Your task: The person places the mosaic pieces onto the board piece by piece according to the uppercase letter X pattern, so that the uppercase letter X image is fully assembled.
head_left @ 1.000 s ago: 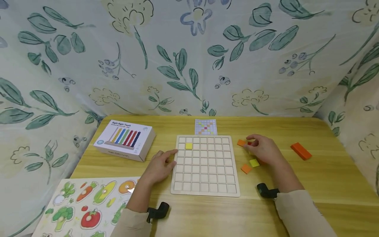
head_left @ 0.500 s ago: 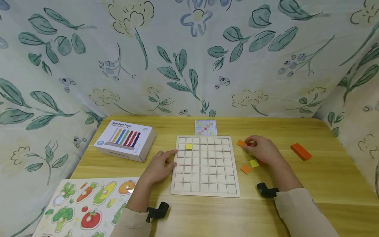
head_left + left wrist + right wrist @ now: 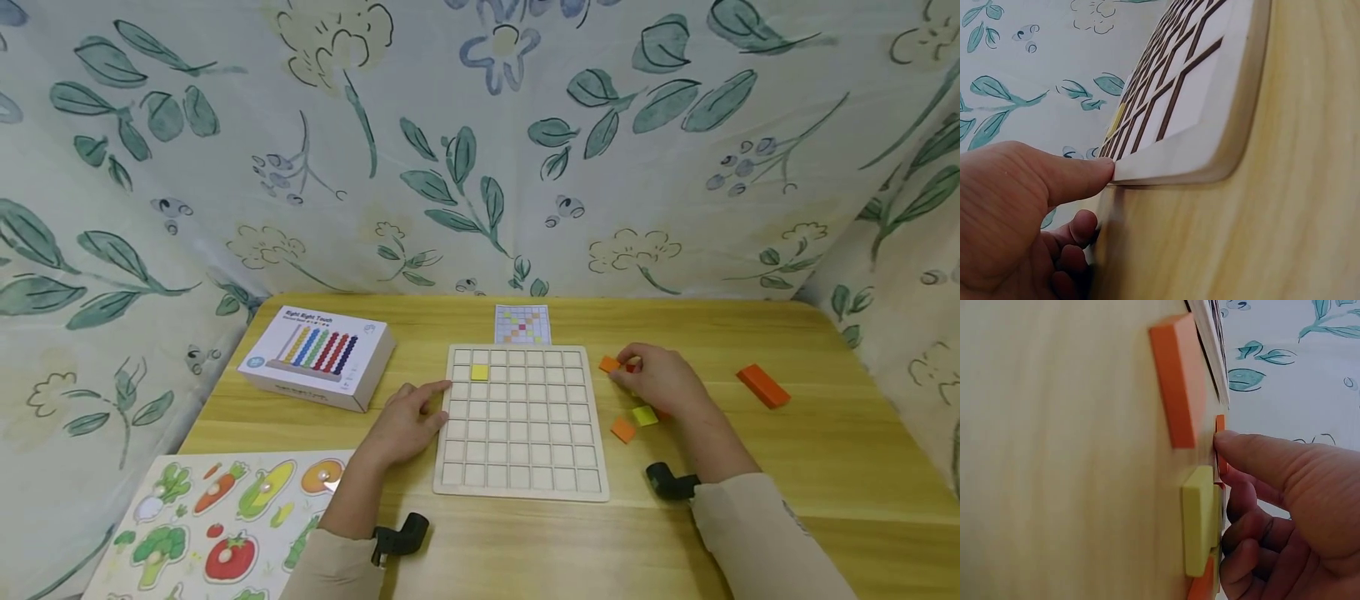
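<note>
A pale wooden grid board (image 3: 517, 430) lies flat mid-table, with one yellow tile (image 3: 479, 372) in a square of its second row. At the board's left edge is my left hand (image 3: 403, 427); its index finger and thumb touch the rim, and the thumb (image 3: 1085, 178) presses there in the left wrist view. Right of the board, my right hand (image 3: 663, 379) pinches an orange tile (image 3: 609, 364) at the table surface, the thumb against it in the right wrist view. Beneath and near that hand lie a yellow-green tile (image 3: 644, 416), another orange tile (image 3: 623, 430) and partly hidden red ones.
Behind the board lies a small card (image 3: 522, 323) printed with a coloured grid. A white box (image 3: 318, 357) stands back left, and a vegetable puzzle board (image 3: 225, 525) lies front left. An orange-red block (image 3: 763, 386) rests far right. A floral cloth hangs behind the table.
My right hand has shifted slightly left, and the orange tile at its fingertips has moved a little left too. My left hand stays at the board's edge.
</note>
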